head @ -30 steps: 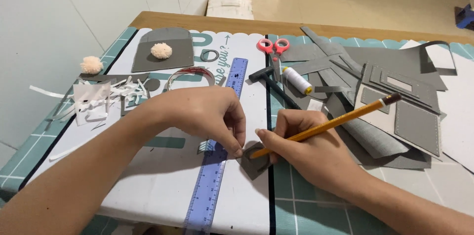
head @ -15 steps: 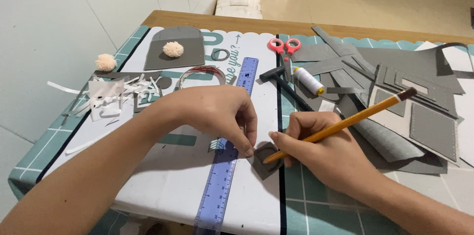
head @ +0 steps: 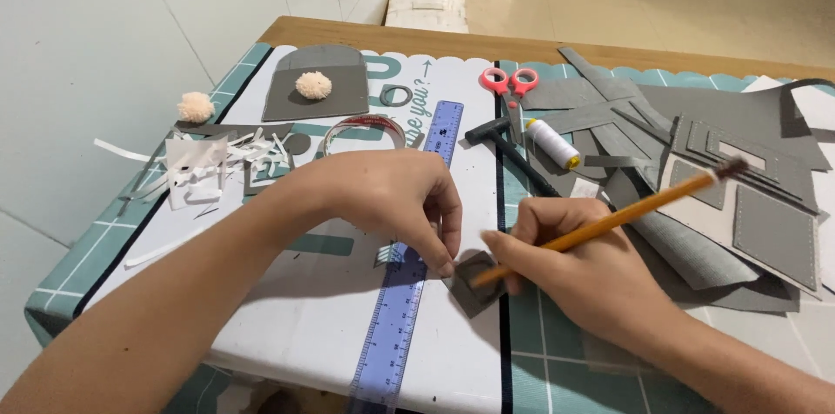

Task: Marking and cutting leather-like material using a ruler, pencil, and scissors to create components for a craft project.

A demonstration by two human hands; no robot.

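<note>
At the near edge of the table, the left hand (head: 396,201) pins a small grey square (head: 474,283) flat with its fingertips just beside the blue ruler (head: 400,292), while the right hand (head: 591,270) grips a yellow pencil (head: 609,223) closed in its fingers, tip on the square; lines already show on the piece, so the marking looks partly done and the piece is not yet cut. Farther back lie many cut grey sheets (head: 748,196), a thread spool (head: 552,143), red scissors (head: 509,83) and two pompoms (head: 313,84). Against half a second ago, both hands hold the same grip, with the pencil tip shifted slightly on the square.
</note>
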